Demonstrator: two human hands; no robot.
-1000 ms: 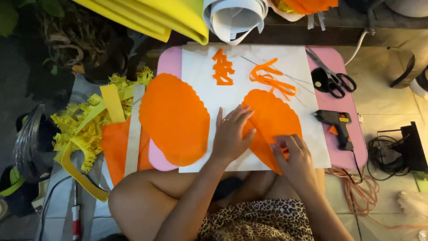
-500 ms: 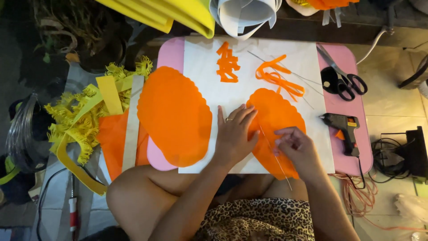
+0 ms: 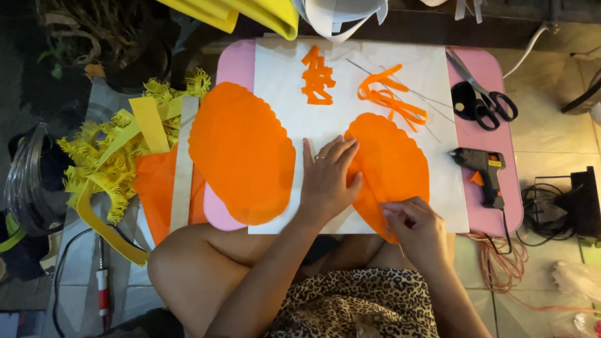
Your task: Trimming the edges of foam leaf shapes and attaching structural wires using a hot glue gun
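Head view, item in hand: scalloped orange petal (image 3: pixel 391 166) at the near right of the white sheet (image 3: pixel 350 81) on the pink tabletop (image 3: pixel 236 66); my left hand (image 3: pixel 328 178) spread flat pinning it, right hand (image 3: pixel 416 228) pinching its near edge; I judge steady pressure keeps it from sliding.

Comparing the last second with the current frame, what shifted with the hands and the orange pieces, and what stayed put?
The right hand slid from the middle of the right-hand scalloped orange oval sheet down to its near edge, fingers pinched there. The left hand stayed flat, pressing the sheet's left edge. The large scalloped orange oval sheet on the left, black-handled scissors and black glue gun did not move.
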